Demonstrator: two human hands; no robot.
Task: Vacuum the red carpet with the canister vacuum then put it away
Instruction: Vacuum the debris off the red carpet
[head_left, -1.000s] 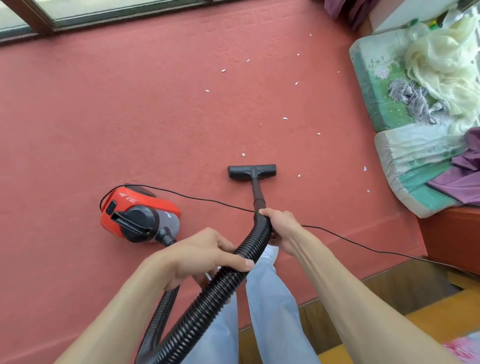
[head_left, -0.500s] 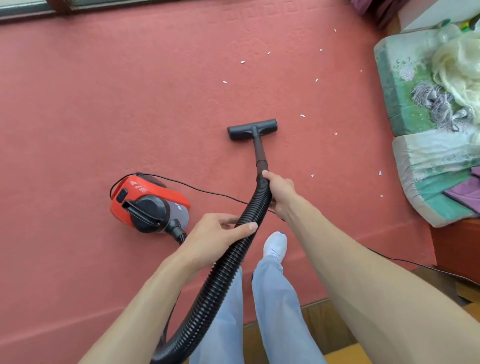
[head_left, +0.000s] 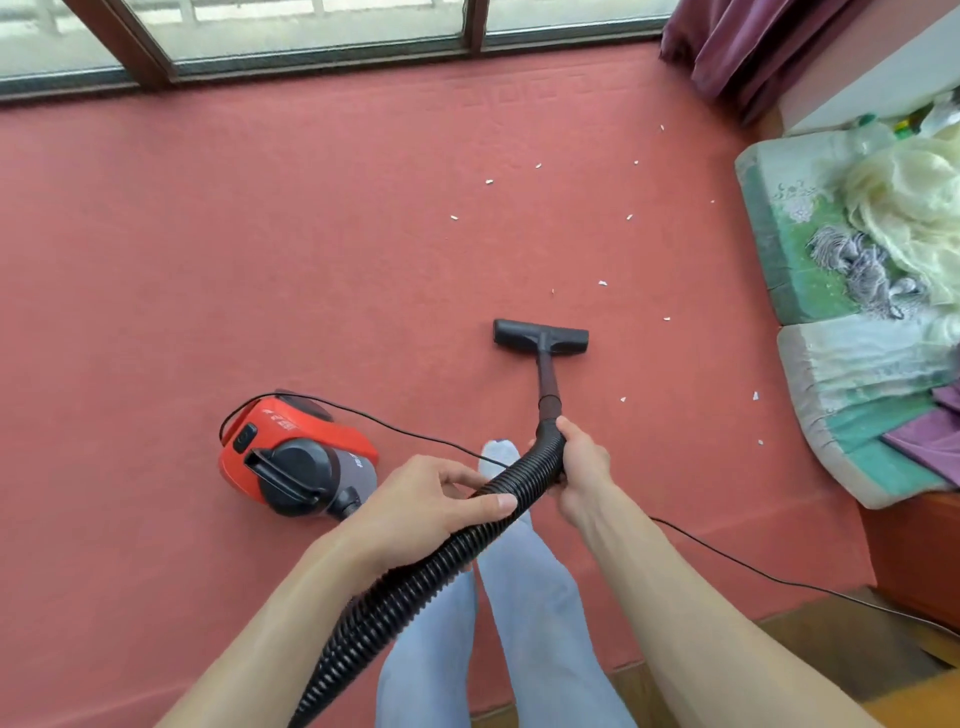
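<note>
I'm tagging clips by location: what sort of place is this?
Probably a room in a home: red carpet beneath a wide window, a purple curtain, and cushions piled with fabric at the side.

The flat red fabric carpet (head_left: 260, 260) shows a faint embossed key pattern near its far edge and is dotted with small white paper scraps (head_left: 602, 283). The bright red plastic canister vacuum (head_left: 291, 457) has black and grey parts. Its black ribbed plastic hose (head_left: 415, 587) and flat black nozzle (head_left: 540, 338) match. The padded cushions (head_left: 795, 234) at the carpet's right edge are green and white with a floral print.

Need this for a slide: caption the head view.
Left hand and right hand grip the hose; nozzle rests on the carpet near white scraps, canister alongside.
</note>
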